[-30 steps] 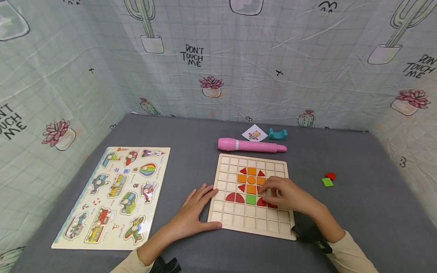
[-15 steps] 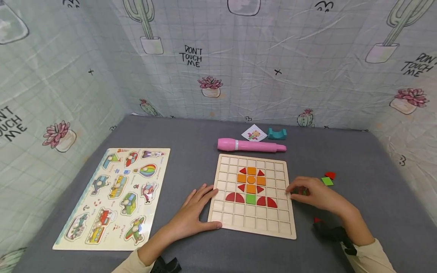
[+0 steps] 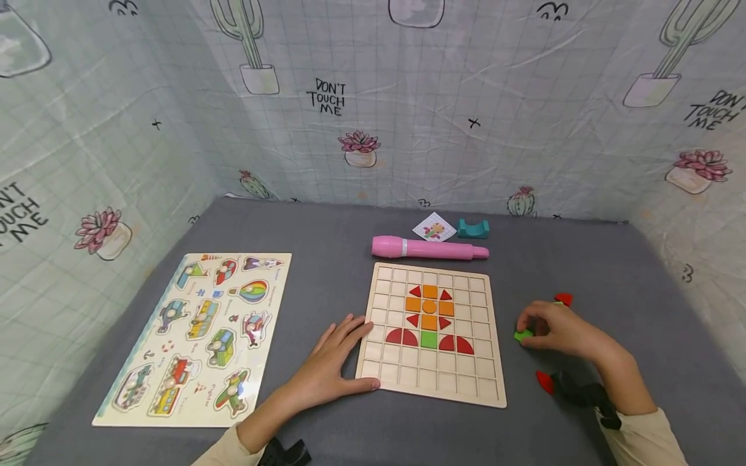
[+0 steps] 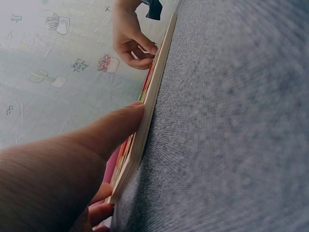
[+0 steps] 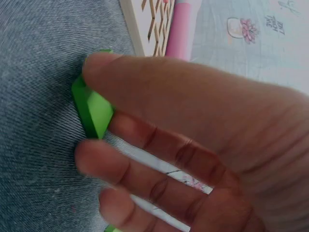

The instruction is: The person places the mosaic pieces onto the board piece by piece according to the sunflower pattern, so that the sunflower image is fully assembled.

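Note:
A square wooden grid board [image 3: 431,375] lies on the grey cloth, bearing orange squares, an orange circle [image 3: 429,307], red triangles, red quarter-round pieces [image 3: 394,336] and one green square [image 3: 428,340]. Along its left edge rests my left hand [image 3: 320,366], fingers spread and thumb at the near corner. To the right of the board, my right hand [image 3: 565,331] pinches a green tile [image 5: 99,108] between thumb and forefinger, low over the cloth. Its other fingers are loosely bent in the right wrist view. A second green tile [image 5: 112,229] shows partly behind those fingers.
Red pieces lie behind the right hand [image 3: 563,298] and beside its wrist strap [image 3: 544,382]. A pink pen-shaped stick [image 3: 428,248], a patterned card [image 3: 434,227] and a teal holder [image 3: 473,229] stand beyond the board. A vehicle picture puzzle [image 3: 198,336] lies left.
My right hand has moved from the board rightward to the green tile and now pinches it. The pieces it covered on the board are visible. My left hand stays at the board's edge.

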`<move>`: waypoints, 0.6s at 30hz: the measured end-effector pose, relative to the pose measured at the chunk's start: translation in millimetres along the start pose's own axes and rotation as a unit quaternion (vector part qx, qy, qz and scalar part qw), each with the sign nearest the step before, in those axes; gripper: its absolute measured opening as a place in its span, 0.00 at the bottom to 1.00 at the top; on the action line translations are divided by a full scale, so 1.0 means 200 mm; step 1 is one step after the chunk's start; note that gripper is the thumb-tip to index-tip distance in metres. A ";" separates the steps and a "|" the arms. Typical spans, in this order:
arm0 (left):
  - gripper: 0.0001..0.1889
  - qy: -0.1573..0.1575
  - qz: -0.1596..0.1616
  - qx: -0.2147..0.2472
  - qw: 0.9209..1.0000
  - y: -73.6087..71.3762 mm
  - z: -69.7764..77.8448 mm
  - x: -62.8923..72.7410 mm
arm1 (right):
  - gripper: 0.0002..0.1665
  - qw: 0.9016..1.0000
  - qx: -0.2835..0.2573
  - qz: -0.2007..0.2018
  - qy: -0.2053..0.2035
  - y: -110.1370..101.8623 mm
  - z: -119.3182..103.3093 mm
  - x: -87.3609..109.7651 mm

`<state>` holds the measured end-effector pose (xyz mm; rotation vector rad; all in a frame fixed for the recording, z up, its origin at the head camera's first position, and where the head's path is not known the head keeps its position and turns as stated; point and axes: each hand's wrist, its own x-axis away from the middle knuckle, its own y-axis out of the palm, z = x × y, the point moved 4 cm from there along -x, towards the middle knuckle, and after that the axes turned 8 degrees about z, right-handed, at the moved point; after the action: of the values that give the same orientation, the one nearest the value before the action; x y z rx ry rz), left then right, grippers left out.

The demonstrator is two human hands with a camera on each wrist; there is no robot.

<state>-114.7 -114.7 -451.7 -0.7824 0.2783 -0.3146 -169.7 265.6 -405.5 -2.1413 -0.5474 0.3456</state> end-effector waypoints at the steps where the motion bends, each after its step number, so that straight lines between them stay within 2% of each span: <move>1: 0.49 0.001 0.000 0.000 1.000 0.00 0.00 0.00 | 0.10 1.000 -0.003 -0.003 0.004 0.00 0.00 0.00; 10: 0.49 0.003 0.000 0.005 1.000 0.00 0.01 -0.01 | 0.15 1.000 -0.012 0.002 0.009 0.00 0.00 -0.01; 18: 0.49 -0.001 -0.002 0.005 1.000 0.00 0.00 0.00 | 0.12 1.000 0.007 0.011 -0.004 0.02 0.00 -0.02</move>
<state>-115.2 -113.3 -451.5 -0.7733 0.2740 -0.3190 -173.1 261.7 -408.2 -2.1336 -0.5253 0.3691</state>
